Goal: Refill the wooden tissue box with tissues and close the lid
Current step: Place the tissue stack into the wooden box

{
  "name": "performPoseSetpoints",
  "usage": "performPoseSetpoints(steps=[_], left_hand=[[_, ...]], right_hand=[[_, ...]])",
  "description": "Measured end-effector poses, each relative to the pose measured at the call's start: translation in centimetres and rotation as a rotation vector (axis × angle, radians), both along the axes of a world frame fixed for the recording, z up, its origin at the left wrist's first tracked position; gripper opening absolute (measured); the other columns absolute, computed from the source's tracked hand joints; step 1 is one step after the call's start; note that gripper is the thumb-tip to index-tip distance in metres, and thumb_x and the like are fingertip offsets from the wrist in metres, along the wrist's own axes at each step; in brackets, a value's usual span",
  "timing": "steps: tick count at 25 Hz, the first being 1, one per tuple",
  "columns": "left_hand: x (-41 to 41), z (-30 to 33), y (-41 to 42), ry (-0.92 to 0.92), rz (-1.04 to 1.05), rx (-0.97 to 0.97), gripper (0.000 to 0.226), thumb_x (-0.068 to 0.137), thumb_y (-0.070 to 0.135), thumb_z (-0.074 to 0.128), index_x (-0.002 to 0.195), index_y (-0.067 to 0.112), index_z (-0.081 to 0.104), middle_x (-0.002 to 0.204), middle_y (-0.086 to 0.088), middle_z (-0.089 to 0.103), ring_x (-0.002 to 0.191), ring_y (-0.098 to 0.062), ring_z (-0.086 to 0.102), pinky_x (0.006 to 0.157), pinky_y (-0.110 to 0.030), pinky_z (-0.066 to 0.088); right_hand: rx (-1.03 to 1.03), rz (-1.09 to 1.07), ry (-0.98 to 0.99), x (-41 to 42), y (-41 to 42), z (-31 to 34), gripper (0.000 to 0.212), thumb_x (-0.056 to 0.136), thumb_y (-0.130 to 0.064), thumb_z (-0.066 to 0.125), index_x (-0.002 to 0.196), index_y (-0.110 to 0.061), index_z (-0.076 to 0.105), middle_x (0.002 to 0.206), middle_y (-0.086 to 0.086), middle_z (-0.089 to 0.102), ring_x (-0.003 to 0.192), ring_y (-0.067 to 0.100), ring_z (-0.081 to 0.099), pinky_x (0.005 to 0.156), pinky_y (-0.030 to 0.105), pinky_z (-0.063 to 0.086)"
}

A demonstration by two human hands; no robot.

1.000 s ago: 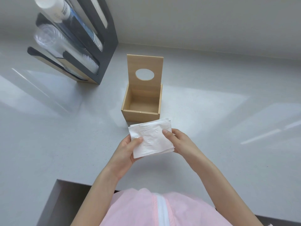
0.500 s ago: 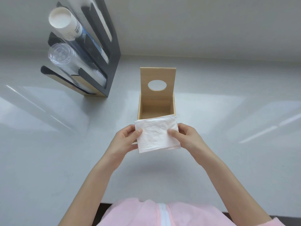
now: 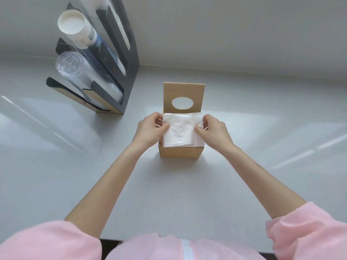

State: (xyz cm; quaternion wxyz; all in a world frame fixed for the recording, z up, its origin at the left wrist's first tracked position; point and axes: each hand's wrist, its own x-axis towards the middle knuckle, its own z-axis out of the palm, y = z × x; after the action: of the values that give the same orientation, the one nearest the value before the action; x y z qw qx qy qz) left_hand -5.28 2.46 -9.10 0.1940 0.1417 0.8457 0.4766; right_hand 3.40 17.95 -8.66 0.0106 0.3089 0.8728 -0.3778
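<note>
Tissue box (image 3: pixel 180 152), wooden, sits mid tabletop (image 3: pixel 169 194), straight ahead of the person. Lid (image 3: pixel 183 96) stands upright at the far edge of the box, open, oval hole through it. Stack of white tissues (image 3: pixel 181 131) lies flat over the box opening, covers nearly all of it, near edge level with the front wall's rim; can't tell if it has sunk inside or just sits on top. Left hand (image 3: pixel 150 129) grips the stack's left edge, thumb on top, other fingers curled at the far left corner. Right hand (image 3: pixel 213 131) grips the right edge the same way, thumb on top, fingers at the far right corner. Both grips closed on the tissues. Forearms bare, pink sleeves (image 3: pixel 47 241) pushed up near the bottom of the view. Black cup holder (image 3: pixel 120 59) stands far left on the tabletop against the wall, well apart from the box. It holds a white paper cup stack (image 3: pixel 77 25) up high and a clear plastic cup stack (image 3: pixel 75 69) below it, both lying sideways with the ends toward the camera.
</note>
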Motion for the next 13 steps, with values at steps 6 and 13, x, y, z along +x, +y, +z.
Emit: performPoseSetpoints(steps=[6,13], left_hand=[[-0.2,-1.0,1.7,0.359,-0.145,-0.328,0.015,0.086,0.01,0.048,0.096,0.001,0.055,0.092,-0.015,0.064,0.088,-0.033,0.057,0.072,-0.036,0.042],[-0.1,-2.3,3.6,0.734,-0.359,-0.814,0.012,0.086,0.003,0.043,0.08,0.013,0.046,0.094,-0.009,0.069,0.1,-0.028,0.048,0.076,-0.031,0.023]], right_hand=[[0.511,0.234,-0.136,-1.4,-0.5,-0.4,0.004,0.087,-0.011,0.043,0.084,-0.013,0.042,0.097,0.009,0.061,0.077,0.03,0.046,0.06,0.031,0.028],[0.771,0.464,-0.334,-2.6,-1.5,-1.2,0.025,0.085,0.002,0.051,0.105,-0.008,0.061,0.108,0.008,0.067,0.102,0.03,0.061,0.052,0.026,0.027]])
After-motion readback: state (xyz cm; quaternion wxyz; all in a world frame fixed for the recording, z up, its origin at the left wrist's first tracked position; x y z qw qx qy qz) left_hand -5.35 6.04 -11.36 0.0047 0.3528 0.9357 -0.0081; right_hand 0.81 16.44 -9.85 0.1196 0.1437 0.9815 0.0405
